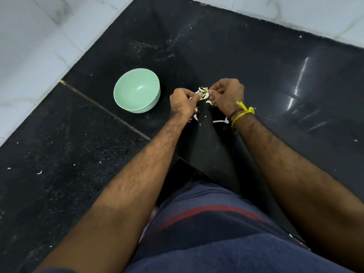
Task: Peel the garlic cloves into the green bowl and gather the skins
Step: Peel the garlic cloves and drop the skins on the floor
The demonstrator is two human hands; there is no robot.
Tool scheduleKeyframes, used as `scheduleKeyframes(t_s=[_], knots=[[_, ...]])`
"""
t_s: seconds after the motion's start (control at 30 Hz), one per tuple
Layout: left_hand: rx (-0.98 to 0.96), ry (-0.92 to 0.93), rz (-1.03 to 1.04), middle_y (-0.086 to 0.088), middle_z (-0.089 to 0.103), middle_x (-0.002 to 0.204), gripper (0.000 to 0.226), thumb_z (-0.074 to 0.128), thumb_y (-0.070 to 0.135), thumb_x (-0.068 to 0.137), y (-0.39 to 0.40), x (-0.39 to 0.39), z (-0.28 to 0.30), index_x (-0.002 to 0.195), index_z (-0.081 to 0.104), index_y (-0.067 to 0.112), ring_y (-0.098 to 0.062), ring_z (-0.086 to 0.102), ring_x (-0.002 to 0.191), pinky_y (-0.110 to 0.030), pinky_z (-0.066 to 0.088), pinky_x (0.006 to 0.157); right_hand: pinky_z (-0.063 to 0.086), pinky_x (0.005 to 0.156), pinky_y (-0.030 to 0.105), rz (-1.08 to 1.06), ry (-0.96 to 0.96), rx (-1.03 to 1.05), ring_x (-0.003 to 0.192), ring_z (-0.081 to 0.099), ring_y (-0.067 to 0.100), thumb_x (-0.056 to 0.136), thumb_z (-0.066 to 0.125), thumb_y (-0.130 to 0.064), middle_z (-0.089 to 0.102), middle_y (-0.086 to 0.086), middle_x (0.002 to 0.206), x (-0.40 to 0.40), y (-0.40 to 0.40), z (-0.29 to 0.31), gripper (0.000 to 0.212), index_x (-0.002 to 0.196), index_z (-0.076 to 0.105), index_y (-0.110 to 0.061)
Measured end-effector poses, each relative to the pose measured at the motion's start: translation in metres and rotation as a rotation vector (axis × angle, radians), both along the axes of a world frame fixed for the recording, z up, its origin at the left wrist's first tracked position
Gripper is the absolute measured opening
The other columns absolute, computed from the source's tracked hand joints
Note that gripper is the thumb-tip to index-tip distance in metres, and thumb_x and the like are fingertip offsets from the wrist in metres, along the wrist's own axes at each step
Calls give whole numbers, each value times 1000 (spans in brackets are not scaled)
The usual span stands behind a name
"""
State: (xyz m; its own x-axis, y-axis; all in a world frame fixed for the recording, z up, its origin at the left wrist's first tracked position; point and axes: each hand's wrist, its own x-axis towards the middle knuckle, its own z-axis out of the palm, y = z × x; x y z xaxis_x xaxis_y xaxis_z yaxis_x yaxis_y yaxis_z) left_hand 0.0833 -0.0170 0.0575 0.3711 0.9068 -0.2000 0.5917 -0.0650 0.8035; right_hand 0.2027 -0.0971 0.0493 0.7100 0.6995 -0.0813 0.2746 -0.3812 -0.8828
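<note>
Both hands meet over the black counter (256,79): left hand (184,104) and right hand (226,95) each have fingers curled in, pinching the garlic clove (202,93) with its pale skin between them. Green bowl (136,90) sits just left of the left hand, nothing visible inside. Loose skins (220,121) lie on the counter under the wrists; yellow thread (243,113) on right wrist.
</note>
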Motion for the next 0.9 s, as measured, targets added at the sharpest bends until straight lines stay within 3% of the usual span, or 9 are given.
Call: scheduleKeyframes(t_s=[0.07, 0.2, 0.27, 0.33, 0.4, 0.5, 0.57, 0.67, 0.9], knots=[[-15, 12, -2, -5, 69, 61, 26, 71, 34, 93, 2, 2, -1, 83, 75, 11, -3, 59, 43, -18, 52, 53, 60, 78, 39, 34, -90, -40, 79, 71, 19, 84, 72, -13, 73, 1, 77, -1, 8, 1, 4, 82, 75, -15], [-144, -85, 63, -5, 65, 60, 34, 55, 25, 103, 0, -5, -9, 74, 67, 12, -8, 59, 47, -23, 50, 58, 57, 88, 38, 8, -173, -101, 95, 70, 23, 87, 60, -7, 75, 5, 98, -5, 9, 0, 21, 97, 77, -16], [-279, -197, 117, -7, 65, 69, 27, 51, 15, 103, -1, -13, -13, 84, 69, 6, -10, 60, 53, -26, 51, 63, 57, 88, 37, -51, -157, -60, 94, 70, 21, 88, 57, -4, 75, 5, 99, -9, 2, 2, 24, 97, 77, -14], [-406, -322, 156, -12, 68, 85, 23, 48, 3, 100, -3, -22, -15, 108, 68, -4, -10, 66, 64, -24, 54, 70, 58, 86, 35, -75, -108, 13, 89, 71, 17, 87, 56, -2, 75, 2, 92, -16, -6, 2, 24, 94, 77, -13], [-482, -467, 165, -14, 70, 100, 27, 50, -3, 99, -9, -31, -16, 122, 64, -2, -14, 70, 80, -22, 57, 80, 59, 84, 37, -51, -2, 61, 78, 71, 13, 86, 58, -2, 74, -3, 81, -25, -14, 1, 22, 89, 76, -16], [-516, -641, 134, -12, 72, 104, 29, 60, -9, 94, -24, -43, -18, 119, 65, 6, -18, 69, 94, -25, 57, 89, 62, 76, 40, 53, 197, 72, 68, 71, 12, 85, 69, -12, 73, -5, 75, -45, -22, -2, 17, 82, 72, -28], [-519, -688, 126, -13, 73, 107, 32, 63, -12, 90, -32, -48, -22, 117, 67, 6, -20, 69, 99, -27, 57, 91, 62, 72, 39, 111, 266, 74, 69, 72, 16, 85, 73, -18, 75, 0, 75, -56, -24, -5, 9, 88, 75, -26], [-517, -700, 150, -16, 73, 112, 35, 67, -12, 86, -38, -51, -26, 118, 67, 3, -27, 69, 109, -35, 55, 99, 61, 68, 35, 118, 275, 84, 69, 71, 15, 85, 75, -17, 75, 1, 77, -62, -23, -6, 14, 98, 76, -19], [-545, -755, 156, -5, 77, 95, 24, 65, -11, 89, -39, -58, -23, 106, 71, 4, -14, 73, 90, -25, 60, 82, 60, 66, 30, 142, 306, 97, 75, 71, 17, 84, 77, -11, 75, 7, 85, -60, -23, -3, 18, 102, 74, -7]])
